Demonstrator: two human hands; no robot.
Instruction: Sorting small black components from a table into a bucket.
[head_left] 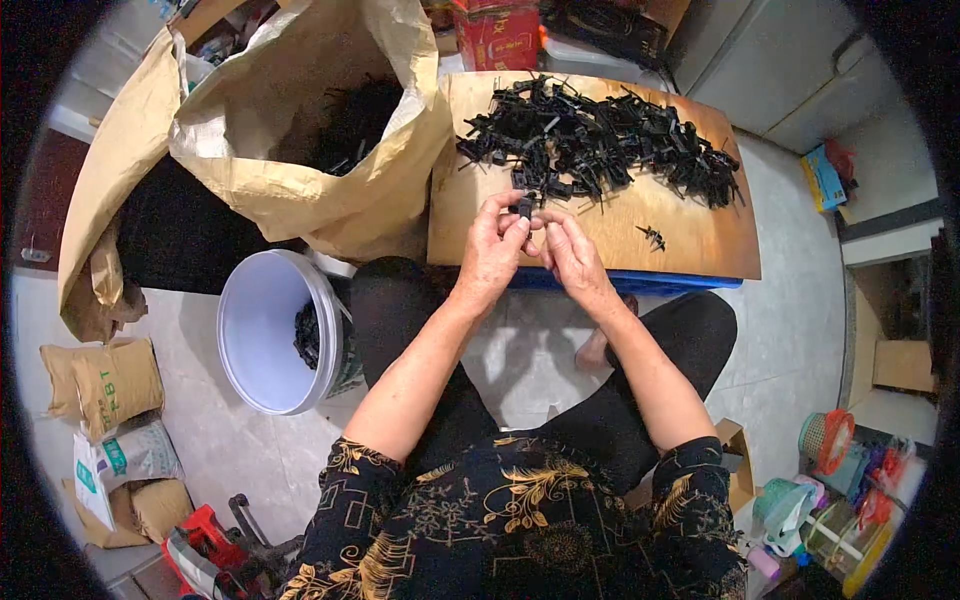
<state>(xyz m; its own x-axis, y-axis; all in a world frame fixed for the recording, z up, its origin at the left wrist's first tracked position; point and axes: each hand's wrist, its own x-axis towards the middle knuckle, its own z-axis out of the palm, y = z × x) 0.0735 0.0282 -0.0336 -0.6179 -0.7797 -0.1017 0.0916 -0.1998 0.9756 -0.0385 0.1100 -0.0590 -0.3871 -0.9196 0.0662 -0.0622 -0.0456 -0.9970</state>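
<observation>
Over the near edge of a wooden board, my left hand pinches a small black plastic part between thumb and fingers. Close beside it, my right hand has its thumb and fingertips pressed together near the part; whatever they grip is too small to make out. A heap of similar black parts with thin prongs covers the board's far side. A few small black pieces lie apart, to the right of my hands.
Left of the board stands a large open paper sack with black parts inside. A white bucket by my left knee holds some black pieces. Packed bags sit far left; a blue box and colourful baskets are at right.
</observation>
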